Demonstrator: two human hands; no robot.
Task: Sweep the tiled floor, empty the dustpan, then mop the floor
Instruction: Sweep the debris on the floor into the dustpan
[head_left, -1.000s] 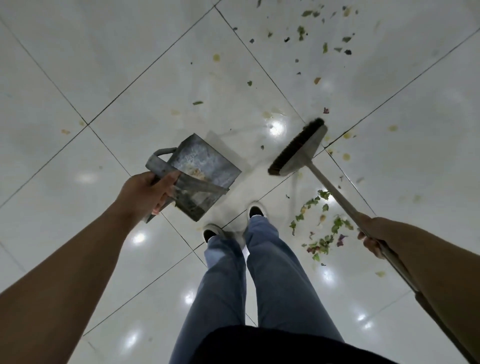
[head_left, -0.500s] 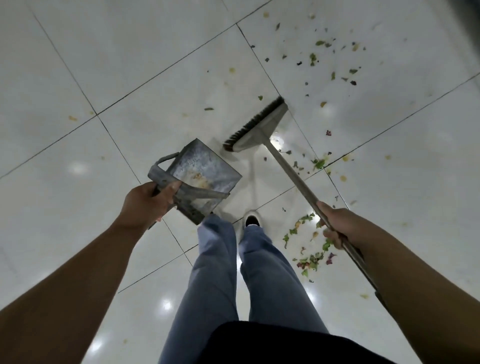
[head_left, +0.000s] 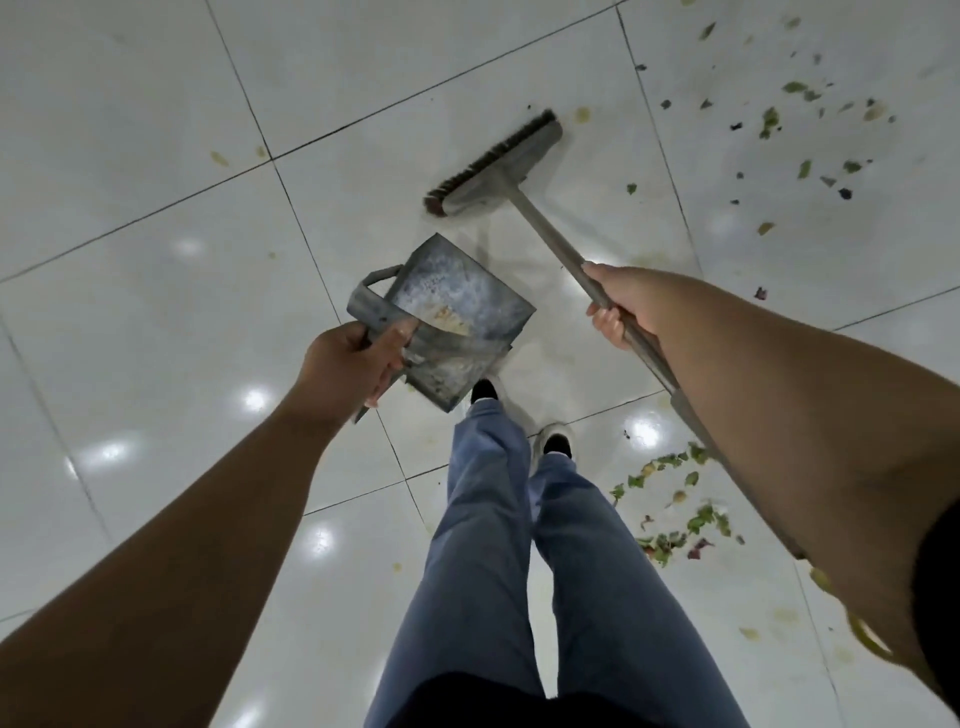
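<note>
Standing on a glossy white tiled floor (head_left: 156, 130), a person in blue trousers (head_left: 519, 571) and pale shoes (head_left: 555, 439) holds cleaning tools in both bare hands, seen from above. The left hand (head_left: 353, 366) has its grip curled round the handle of a scuffed metal dustpan (head_left: 457, 317), thumb pressed on top — the pan is held off the floor in front of the legs, its open tray tilted and streaked with yellowish residue. The right hand (head_left: 623, 306) has its grip wrapped round the pale shaft of a broom (head_left: 498, 166), fingers closed beneath it; the shaft runs back along the forearm and out of view. The broom's head, dark bristles along its far edge, sits ahead of the dustpan and just beyond it, whether touching the tile or slightly above cannot be told. Green, yellow and dark leaf scraps (head_left: 810, 135) lie scattered across the tile at upper right, well apart from the broom head. A denser gathered pile (head_left: 675, 519) of green and reddish bits lies to the right of the feet — partly hidden by the right forearm. Ceiling lights glint off the tiles.
</note>
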